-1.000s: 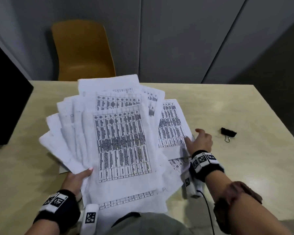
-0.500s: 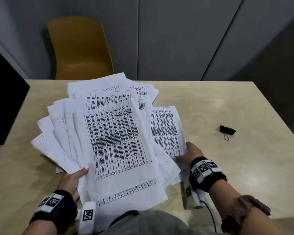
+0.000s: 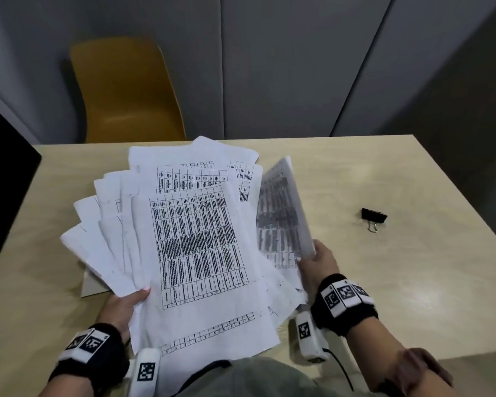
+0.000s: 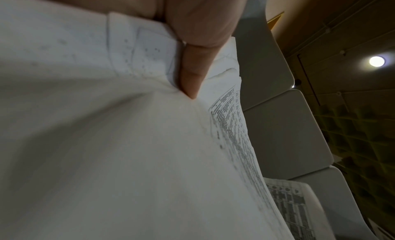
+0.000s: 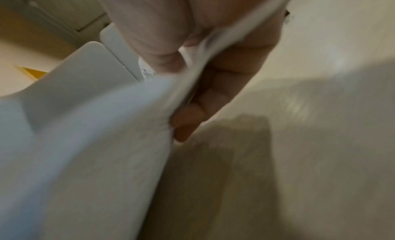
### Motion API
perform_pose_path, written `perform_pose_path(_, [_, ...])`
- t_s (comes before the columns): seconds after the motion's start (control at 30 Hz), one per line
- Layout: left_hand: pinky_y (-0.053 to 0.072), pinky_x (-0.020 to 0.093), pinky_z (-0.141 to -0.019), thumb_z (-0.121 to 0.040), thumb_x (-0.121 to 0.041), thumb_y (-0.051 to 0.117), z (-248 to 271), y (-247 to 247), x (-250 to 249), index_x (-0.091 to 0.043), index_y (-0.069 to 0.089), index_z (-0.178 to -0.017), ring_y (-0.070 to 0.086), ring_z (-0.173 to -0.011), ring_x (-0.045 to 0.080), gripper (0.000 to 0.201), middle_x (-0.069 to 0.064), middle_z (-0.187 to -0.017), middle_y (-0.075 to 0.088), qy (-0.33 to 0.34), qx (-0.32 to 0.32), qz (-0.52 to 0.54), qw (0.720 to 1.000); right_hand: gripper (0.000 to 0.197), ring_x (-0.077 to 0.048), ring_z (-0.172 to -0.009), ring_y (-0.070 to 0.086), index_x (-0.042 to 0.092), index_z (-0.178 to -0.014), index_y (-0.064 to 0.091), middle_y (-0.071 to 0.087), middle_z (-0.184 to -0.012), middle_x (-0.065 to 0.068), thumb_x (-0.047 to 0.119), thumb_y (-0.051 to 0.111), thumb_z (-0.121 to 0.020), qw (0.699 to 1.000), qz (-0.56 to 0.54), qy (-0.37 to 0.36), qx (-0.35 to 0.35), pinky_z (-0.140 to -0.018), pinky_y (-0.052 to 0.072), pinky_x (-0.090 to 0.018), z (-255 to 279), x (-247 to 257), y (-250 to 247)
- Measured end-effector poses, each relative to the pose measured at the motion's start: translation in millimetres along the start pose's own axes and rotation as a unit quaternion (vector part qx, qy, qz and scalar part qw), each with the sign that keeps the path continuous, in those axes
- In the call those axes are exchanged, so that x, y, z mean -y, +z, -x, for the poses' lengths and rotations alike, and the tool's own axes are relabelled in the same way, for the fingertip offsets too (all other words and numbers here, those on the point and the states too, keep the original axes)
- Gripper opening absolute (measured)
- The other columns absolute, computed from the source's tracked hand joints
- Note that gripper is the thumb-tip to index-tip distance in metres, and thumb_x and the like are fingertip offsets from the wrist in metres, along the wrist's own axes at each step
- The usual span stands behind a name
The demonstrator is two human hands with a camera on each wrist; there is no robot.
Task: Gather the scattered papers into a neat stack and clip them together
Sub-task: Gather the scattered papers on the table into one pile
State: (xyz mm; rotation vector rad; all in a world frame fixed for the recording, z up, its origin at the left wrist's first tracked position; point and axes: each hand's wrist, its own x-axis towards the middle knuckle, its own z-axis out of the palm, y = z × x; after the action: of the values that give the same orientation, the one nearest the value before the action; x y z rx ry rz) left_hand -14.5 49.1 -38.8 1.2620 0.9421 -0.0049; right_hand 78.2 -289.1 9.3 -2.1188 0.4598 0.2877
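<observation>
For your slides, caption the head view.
Both hands, left hand and right hand, gather fanned papers; binder clip waits aside.

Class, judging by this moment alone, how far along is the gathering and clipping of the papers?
Done: most sheets are gathered into a fanned bundle pinched by the left hand. In hand: the right hand grips one sheet, lifted off the table beside the bundle. Left: squaring the uneven edges, then fitting the binder clip, which lies untouched on the table.

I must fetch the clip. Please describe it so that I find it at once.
Look at the pale wooden table, on its right side, apart from the papers. There lies the clip: a small black body with wire handles, the only dark thing on that bare side.
</observation>
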Motion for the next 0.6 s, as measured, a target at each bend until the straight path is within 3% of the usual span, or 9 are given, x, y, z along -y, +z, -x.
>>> perform_pose_path(0.1, [0.040, 0.040, -0.091, -0.083, 0.005, 0.055, 4, 5, -4, 0.004, 0.060, -0.105, 0.057, -0.075, 0.027, 0.022, 0.010, -0.080, 0.073, 0.016, -0.006, -0.021, 1.000, 0.029, -0.025, -0.064, 0.053, 0.015, -0.101, 0.062, 0.058, -0.078, -0.011, -0.002, 0.047, -0.084, 0.993, -0.021, -0.019, -0.118, -0.048, 0.037, -0.021, 10, 10, -26])
perform_pose_path(0.13, [0.040, 0.040, -0.093, -0.083, 0.006, 0.055, 4, 6, -4, 0.008, 0.058, -0.110, 0.057, -0.080, 0.028, 0.027, 0.017, -0.095, 0.070, 0.016, -0.001, -0.021, 1.000, 0.030, -0.023, -0.061, 0.049, 0.014, -0.101, 0.062, 0.057, -0.076, -0.012, -0.003, 0.045, -0.084, 0.986, -0.033, -0.029, -0.160, -0.047, 0.036, -0.019, 12, 13, -35])
perform_pose_path(0.2, [0.038, 0.042, -0.101, -0.083, 0.008, 0.054, 4, 8, -4, 0.012, 0.053, -0.117, 0.057, -0.095, 0.029, 0.034, 0.025, -0.117, 0.059, 0.020, 0.004, -0.025, 0.999, 0.029, -0.025, -0.066, 0.047, 0.011, -0.103, 0.063, 0.058, -0.078, -0.013, -0.003, 0.045, -0.084, 0.969, -0.055, -0.062, -0.233, -0.059, 0.035, -0.018, 11, 18, -46])
perform_pose_path(0.3, [0.036, 0.038, -0.100, -0.083, 0.008, 0.054, 3, 8, -4, 0.013, 0.051, -0.119, 0.053, -0.101, 0.027, 0.036, 0.022, -0.117, 0.056, 0.013, 0.006, -0.027, 1.000, 0.026, -0.021, -0.075, 0.048, 0.006, -0.107, 0.063, 0.057, -0.081, -0.008, 0.001, 0.050, -0.085, 0.946, -0.106, -0.095, -0.293, -0.064, 0.032, -0.019, 7, 24, -53])
perform_pose_path(0.43, [0.036, 0.043, -0.104, -0.082, 0.009, 0.056, 2, 7, -2, 0.014, 0.053, -0.116, 0.055, -0.100, 0.029, 0.034, 0.030, -0.121, 0.056, 0.012, -0.005, -0.040, 0.999, 0.016, -0.014, -0.070, 0.051, 0.004, -0.100, 0.063, 0.058, -0.084, -0.006, 0.006, 0.055, -0.086, 0.919, -0.210, -0.112, -0.314, -0.062, 0.042, -0.022, 8, 38, -51])
perform_pose_path(0.5, [0.037, 0.041, -0.102, -0.082, 0.009, 0.055, 1, 7, -1, 0.015, 0.052, -0.116, 0.054, -0.100, 0.028, 0.035, 0.031, -0.122, 0.056, 0.012, -0.011, -0.044, 0.999, 0.012, -0.011, -0.067, 0.052, 0.010, -0.098, 0.060, 0.059, -0.088, -0.007, 0.006, 0.055, -0.087, 0.915, -0.268, -0.112, -0.279, -0.068, 0.043, -0.022, 7, 42, -46])
perform_pose_path(0.6, [0.036, 0.040, -0.102, -0.083, 0.009, 0.055, 3, 8, -2, 0.014, 0.052, -0.118, 0.054, -0.101, 0.028, 0.036, 0.031, -0.124, 0.055, 0.010, -0.008, -0.052, 0.999, 0.012, -0.019, -0.080, 0.054, 0.017, -0.084, 0.056, 0.058, -0.081, -0.004, 0.006, 0.055, -0.088, 0.928, -0.317, -0.060, -0.188, -0.076, 0.045, -0.028, 8, 42, -31])
